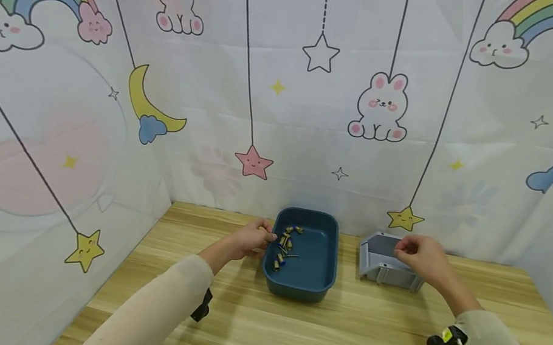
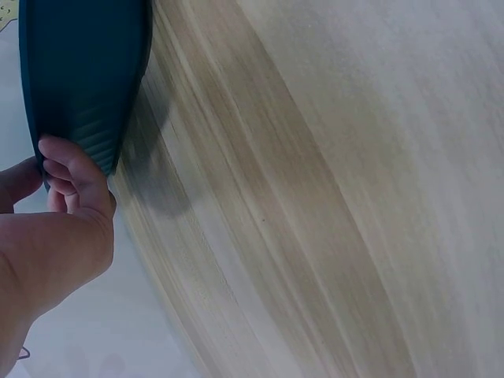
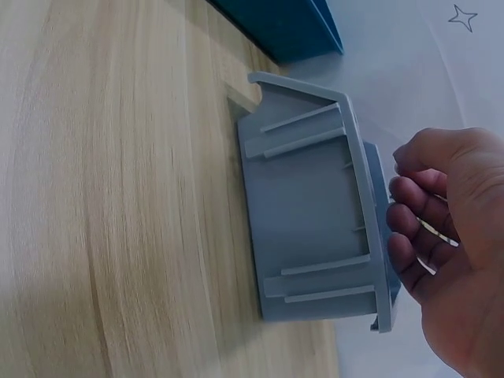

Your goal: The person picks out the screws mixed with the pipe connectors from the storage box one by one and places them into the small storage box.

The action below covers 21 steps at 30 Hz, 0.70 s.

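Left hand [image 1: 249,241] curls round blue tray [image 1: 316,278] rim at 9 o'clock, steadying it; right hand [image 1: 420,254] pinches something small, unidentifiable, over grey bin [image 1: 377,264].

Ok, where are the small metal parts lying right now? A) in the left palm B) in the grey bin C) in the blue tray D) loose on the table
C: the head view shows the small parts inside the blue tray, along its left side next to the left hand.
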### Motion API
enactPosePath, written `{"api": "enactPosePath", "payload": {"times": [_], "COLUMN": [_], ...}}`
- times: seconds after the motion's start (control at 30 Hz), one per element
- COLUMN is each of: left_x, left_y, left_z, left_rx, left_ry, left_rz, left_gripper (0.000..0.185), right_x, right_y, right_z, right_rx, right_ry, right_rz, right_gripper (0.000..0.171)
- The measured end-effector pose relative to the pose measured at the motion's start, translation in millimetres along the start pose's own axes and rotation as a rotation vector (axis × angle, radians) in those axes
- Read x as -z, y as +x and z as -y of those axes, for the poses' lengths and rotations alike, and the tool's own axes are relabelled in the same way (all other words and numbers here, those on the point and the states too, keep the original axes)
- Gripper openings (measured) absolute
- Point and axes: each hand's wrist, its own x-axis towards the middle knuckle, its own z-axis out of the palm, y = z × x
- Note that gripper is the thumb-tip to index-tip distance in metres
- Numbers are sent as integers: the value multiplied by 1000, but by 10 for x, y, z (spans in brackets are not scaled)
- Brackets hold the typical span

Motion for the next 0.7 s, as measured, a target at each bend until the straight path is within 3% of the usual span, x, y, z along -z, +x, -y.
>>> {"api": "enactPosePath", "payload": {"times": [0.7], "left_x": [-38], "left_y": [-1], "left_z": [-25], "left_rx": [17], "left_ry": [48], "left_rz": [-18], "left_gripper": [13], "right_x": [-182], "right_y": [103], "right_z": [136], "right_rx": [47], "right_ry": [18], "right_rz": [12], "right_gripper": [7]}}
